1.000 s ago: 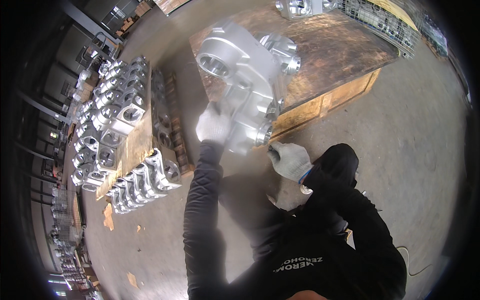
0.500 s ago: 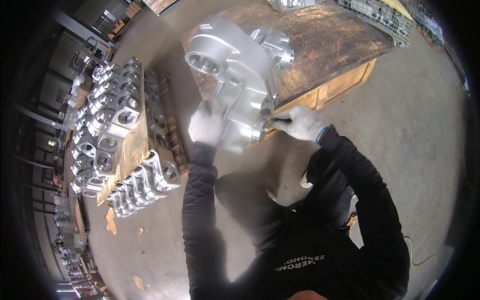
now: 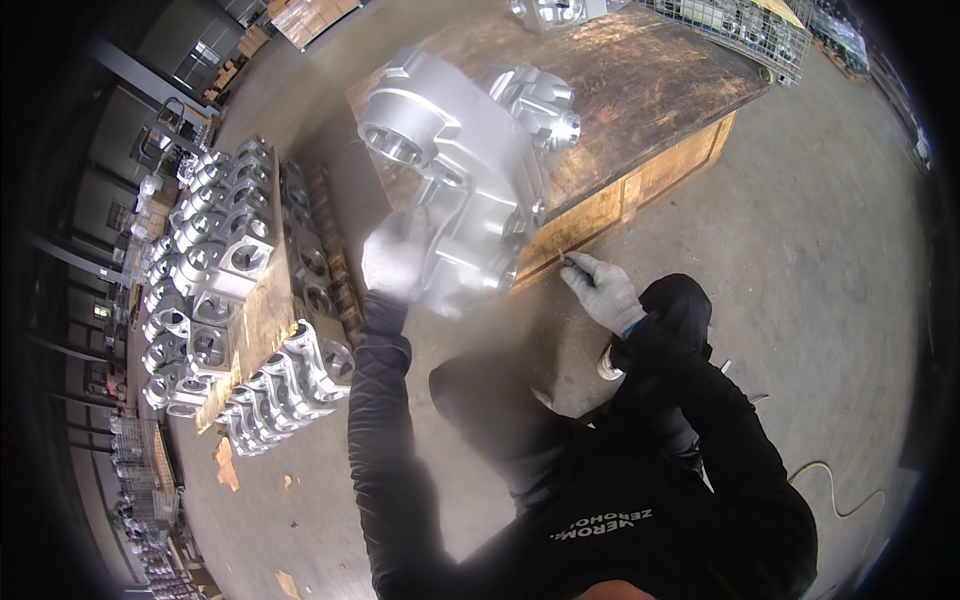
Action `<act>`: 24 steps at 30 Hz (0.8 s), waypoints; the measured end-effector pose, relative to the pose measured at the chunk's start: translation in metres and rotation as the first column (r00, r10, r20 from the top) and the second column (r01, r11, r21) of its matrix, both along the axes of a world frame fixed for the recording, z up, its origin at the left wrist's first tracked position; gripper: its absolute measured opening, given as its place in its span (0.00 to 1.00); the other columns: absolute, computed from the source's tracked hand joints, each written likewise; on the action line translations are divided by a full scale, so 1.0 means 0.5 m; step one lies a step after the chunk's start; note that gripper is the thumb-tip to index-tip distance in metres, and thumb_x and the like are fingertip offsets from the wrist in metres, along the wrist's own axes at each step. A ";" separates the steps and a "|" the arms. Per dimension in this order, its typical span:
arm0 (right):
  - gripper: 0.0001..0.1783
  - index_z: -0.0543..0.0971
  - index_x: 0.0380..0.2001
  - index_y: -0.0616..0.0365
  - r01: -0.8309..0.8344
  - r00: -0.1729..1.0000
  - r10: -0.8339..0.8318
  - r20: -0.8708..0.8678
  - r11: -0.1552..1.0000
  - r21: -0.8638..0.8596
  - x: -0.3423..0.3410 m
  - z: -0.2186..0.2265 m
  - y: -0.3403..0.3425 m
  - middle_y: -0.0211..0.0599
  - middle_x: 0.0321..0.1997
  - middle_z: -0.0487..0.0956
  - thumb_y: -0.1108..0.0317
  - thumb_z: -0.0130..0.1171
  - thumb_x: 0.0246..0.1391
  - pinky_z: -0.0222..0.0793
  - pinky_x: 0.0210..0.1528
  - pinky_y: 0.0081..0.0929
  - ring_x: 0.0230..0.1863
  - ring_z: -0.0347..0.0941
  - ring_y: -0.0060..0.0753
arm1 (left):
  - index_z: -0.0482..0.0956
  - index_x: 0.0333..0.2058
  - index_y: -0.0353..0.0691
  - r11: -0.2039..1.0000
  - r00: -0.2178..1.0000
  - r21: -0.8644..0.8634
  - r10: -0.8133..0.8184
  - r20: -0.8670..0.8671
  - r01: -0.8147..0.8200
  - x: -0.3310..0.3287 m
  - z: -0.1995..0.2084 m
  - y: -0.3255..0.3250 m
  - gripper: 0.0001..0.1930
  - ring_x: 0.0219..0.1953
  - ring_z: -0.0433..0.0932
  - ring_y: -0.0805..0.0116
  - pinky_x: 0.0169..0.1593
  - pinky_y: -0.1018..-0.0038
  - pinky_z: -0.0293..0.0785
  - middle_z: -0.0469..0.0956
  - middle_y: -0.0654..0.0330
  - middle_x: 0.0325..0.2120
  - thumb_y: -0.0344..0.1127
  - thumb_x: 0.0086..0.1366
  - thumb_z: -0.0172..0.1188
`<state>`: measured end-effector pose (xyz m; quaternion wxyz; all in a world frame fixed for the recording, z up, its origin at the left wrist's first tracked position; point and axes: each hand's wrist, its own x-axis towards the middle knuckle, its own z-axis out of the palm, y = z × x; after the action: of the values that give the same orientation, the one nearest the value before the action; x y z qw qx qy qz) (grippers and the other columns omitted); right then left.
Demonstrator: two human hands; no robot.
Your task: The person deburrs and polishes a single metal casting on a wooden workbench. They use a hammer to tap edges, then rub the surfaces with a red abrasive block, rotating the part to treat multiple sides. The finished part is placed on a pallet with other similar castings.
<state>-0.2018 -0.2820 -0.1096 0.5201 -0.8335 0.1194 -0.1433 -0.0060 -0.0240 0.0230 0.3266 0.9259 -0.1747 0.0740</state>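
A large silver-grey metal casting (image 3: pixel 450 170) with round bored openings stands tilted at the near left edge of the wooden workbench. My left hand (image 3: pixel 393 258), in a white work glove, grips the casting's near left side; haze blurs its fingers. To the right of the casting and apart from it is my right hand (image 3: pixel 603 292), also gloved. Its thumb and fingers are pinched together, with a small thin pale tip showing between them, too small to name. A second, smaller casting part (image 3: pixel 540 105) with a shiny machined end shows just behind the large one.
The wooden workbench (image 3: pixel 660 80) has a stained top. On the left, a pallet (image 3: pixel 258 320) carries stacked rows of similar castings (image 3: pixel 215 255). Another casting (image 3: pixel 560 12) sits at the bench's far edge, near a wire basket (image 3: pixel 740 40). A hose (image 3: pixel 832 490) lies on the floor at right.
My right hand has drawn away from the casting's round end, down and to the right, still pinched. My left hand stays on the casting. The whole view has shifted slightly.
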 end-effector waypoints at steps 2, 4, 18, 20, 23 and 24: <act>0.23 0.83 0.57 0.56 0.097 0.995 -0.102 -0.022 0.984 -0.146 0.013 -0.010 -0.020 0.57 0.51 0.85 0.52 0.60 0.70 0.79 0.56 0.50 0.55 0.82 0.59 | 0.86 0.43 0.33 0.994 0.996 -0.067 -0.086 -0.034 0.084 0.042 -0.007 0.017 0.22 0.38 0.86 0.52 0.47 0.60 0.80 0.87 0.46 0.37 0.51 0.75 0.62; 0.17 0.83 0.49 0.56 0.120 0.990 -0.093 0.103 0.946 -0.302 0.029 -0.028 -0.034 0.55 0.44 0.85 0.55 0.59 0.70 0.79 0.52 0.54 0.49 0.83 0.60 | 0.85 0.42 0.29 0.931 0.977 -0.332 -0.192 -0.091 0.152 0.092 -0.017 0.026 0.18 0.32 0.78 0.78 0.38 0.74 0.76 0.85 0.62 0.30 0.43 0.77 0.64; 0.14 0.80 0.48 0.52 0.091 0.974 0.117 0.192 0.575 -0.813 0.186 -0.023 -0.108 0.41 0.33 0.81 0.58 0.58 0.64 0.75 0.35 0.47 0.34 0.82 0.48 | 0.86 0.47 0.31 0.923 0.945 -0.340 -0.259 -0.198 0.182 0.173 -0.032 0.055 0.15 0.41 0.82 0.67 0.51 0.69 0.76 0.89 0.53 0.40 0.40 0.75 0.66; 0.21 0.79 0.52 0.55 -0.053 0.973 0.201 0.115 0.676 -0.735 0.186 -0.006 -0.119 0.44 0.37 0.82 0.59 0.62 0.56 0.76 0.39 0.50 0.38 0.82 0.52 | 0.86 0.46 0.31 0.922 0.944 -0.341 -0.262 -0.198 0.184 0.168 -0.029 0.054 0.14 0.40 0.80 0.71 0.48 0.71 0.76 0.87 0.57 0.38 0.39 0.76 0.64; 0.23 0.79 0.54 0.53 0.003 0.944 0.251 0.213 0.642 -0.767 0.195 0.010 -0.131 0.43 0.37 0.82 0.61 0.63 0.55 0.75 0.39 0.50 0.38 0.82 0.52 | 0.84 0.44 0.30 0.919 0.947 -0.311 -0.294 -0.129 0.243 0.161 -0.026 0.049 0.15 0.37 0.76 0.80 0.44 0.76 0.75 0.83 0.65 0.34 0.40 0.80 0.60; 0.21 0.79 0.53 0.52 0.002 0.952 0.235 0.198 0.640 -0.769 0.199 0.009 -0.130 0.44 0.35 0.82 0.64 0.64 0.54 0.76 0.37 0.50 0.37 0.83 0.53 | 0.84 0.44 0.30 0.931 0.954 -0.288 -0.269 -0.133 0.223 0.158 -0.025 0.048 0.16 0.36 0.74 0.80 0.43 0.76 0.74 0.82 0.66 0.33 0.41 0.81 0.59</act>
<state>-0.1026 -0.3472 -0.1051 0.1417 -0.9511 -0.0810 -0.2623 0.0728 0.0001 0.0107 0.4699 0.8464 -0.2494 -0.0239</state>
